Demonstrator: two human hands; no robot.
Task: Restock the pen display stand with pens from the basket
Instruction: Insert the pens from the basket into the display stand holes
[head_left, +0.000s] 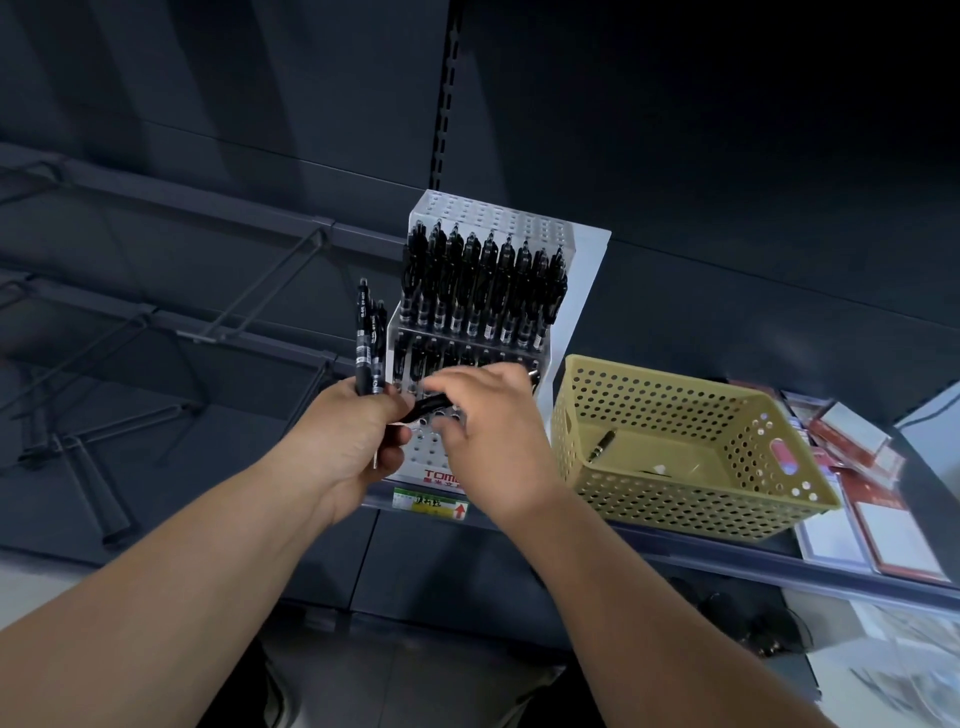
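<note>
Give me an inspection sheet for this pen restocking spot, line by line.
Surface: dark shelf, price label on its front edge.
Job's things: display stand, top tier full of black pens, front holes mostly empty; basket to its right, a loose pen lying inside.
Clutter: red-and-white packs right of the basket.
Grippers: left hand grips pen bundle upright; right hand pinches single pen over the front holes.
Cables: nothing seen.
Surroundings: dark back panel, bare wire hooks at left.

The left hand (349, 434) grips a bunch of black pens (370, 343) upright beside the display stand (574, 291); the right hand (488, 421) pinches one pen (430, 405) over its front holes
</note>
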